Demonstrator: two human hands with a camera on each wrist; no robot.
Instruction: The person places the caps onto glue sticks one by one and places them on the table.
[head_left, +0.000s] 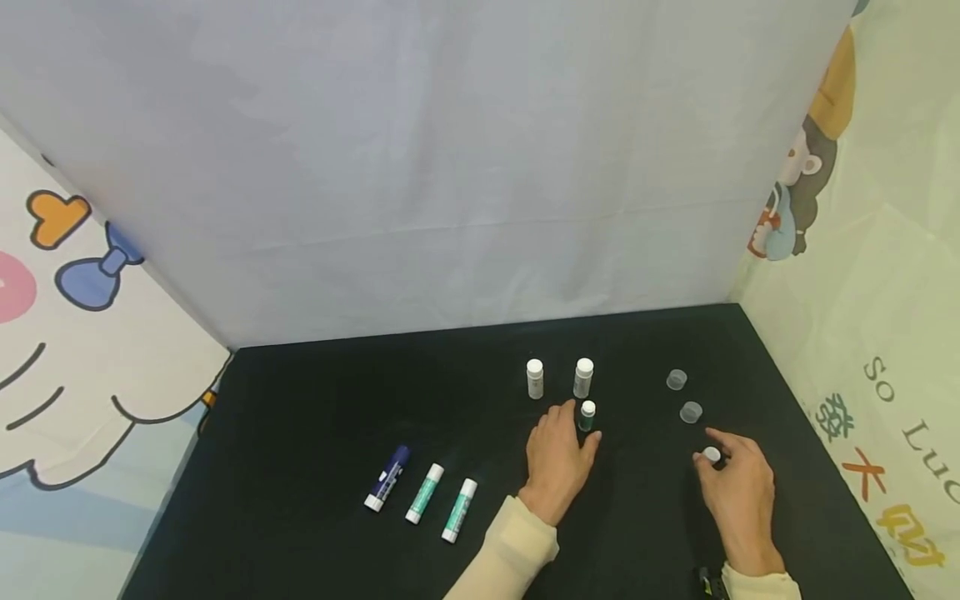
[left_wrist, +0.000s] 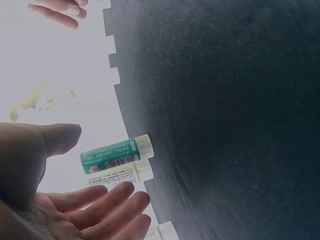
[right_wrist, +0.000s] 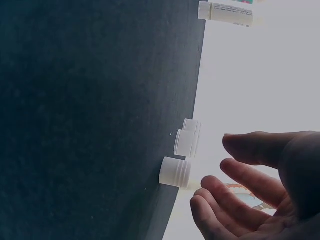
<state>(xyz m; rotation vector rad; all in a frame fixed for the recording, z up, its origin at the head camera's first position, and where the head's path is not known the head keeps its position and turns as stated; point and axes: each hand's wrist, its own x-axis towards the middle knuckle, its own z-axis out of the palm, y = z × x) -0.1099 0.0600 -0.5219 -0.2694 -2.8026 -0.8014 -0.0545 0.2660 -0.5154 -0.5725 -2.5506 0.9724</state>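
Note:
A glue stick with a green label (head_left: 587, 417) stands upright beside my left hand (head_left: 557, 457). The thumb and fingers are spread to either side of it, as the left wrist view of the green glue stick (left_wrist: 111, 154) also shows. Just behind stand two white glue sticks (head_left: 582, 378) (head_left: 535, 379). My right hand (head_left: 740, 486) is held with thumb and fingers apart around a small white cup-like piece (head_left: 711, 455). In the right wrist view this white piece (right_wrist: 174, 172) stands on the table beyond the fingertips.
Two translucent caps (head_left: 677, 380) (head_left: 691, 412) sit behind my right hand. To the left lie a dark blue glue stick (head_left: 387, 478) and two green glue sticks (head_left: 425, 493) (head_left: 459, 511) on the black table (head_left: 315, 417). A grey cloth wall (head_left: 450, 167) closes off the back.

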